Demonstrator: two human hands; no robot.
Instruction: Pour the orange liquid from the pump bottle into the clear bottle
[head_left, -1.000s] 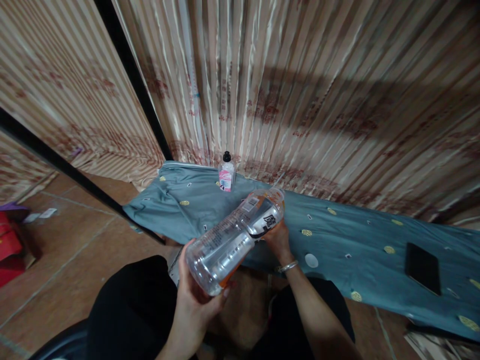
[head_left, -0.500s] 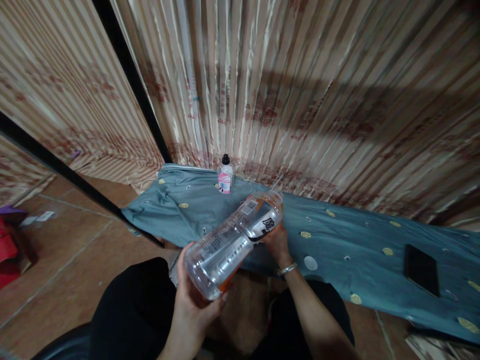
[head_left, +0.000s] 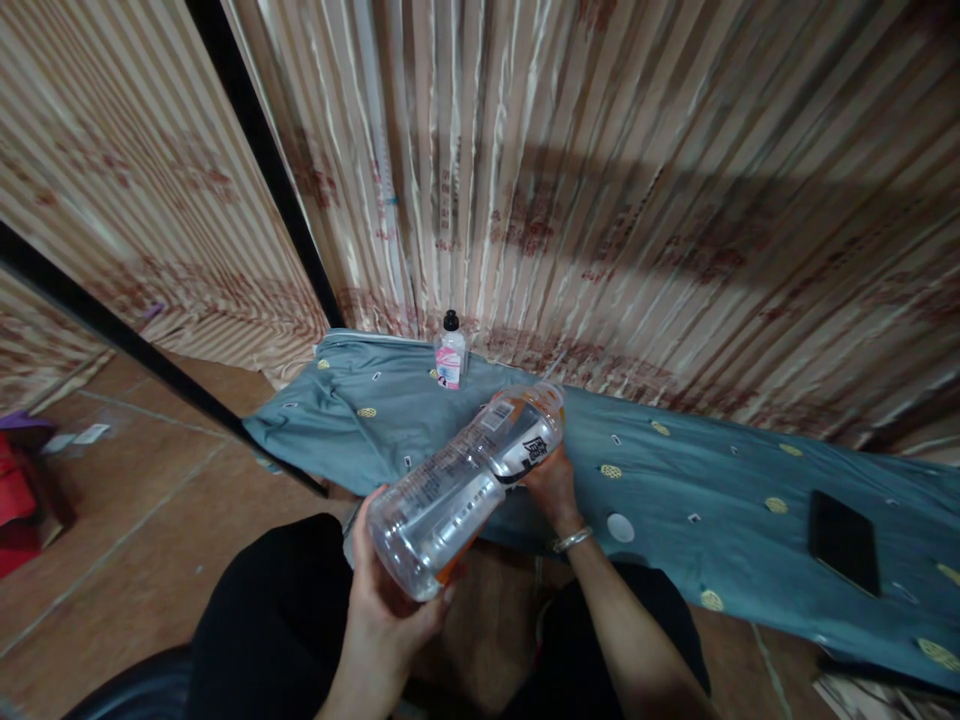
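A large clear plastic bottle (head_left: 465, 490) with a printed label lies tilted across both hands, its neck toward the upper right. My left hand (head_left: 386, 590) is closed round its base. My right hand (head_left: 553, 488), with a silver bracelet at the wrist, grips it from below near the neck; its fingers are partly hidden behind the bottle. A thin clear straw-like piece (head_left: 553, 364) shows at the mouth. Beyond the bottle, a small bottle (head_left: 450, 352) with a black cap and a pink label stands upright on the cloth.
A blue-green cloth with yellow prints (head_left: 667, 480) covers the long low surface. On it lie a dark phone (head_left: 843, 542) and a white round disc (head_left: 621, 527). Black poles (head_left: 262, 150) slant down at left before a striped curtain (head_left: 480, 150). Red items (head_left: 19, 500) sit on the floor.
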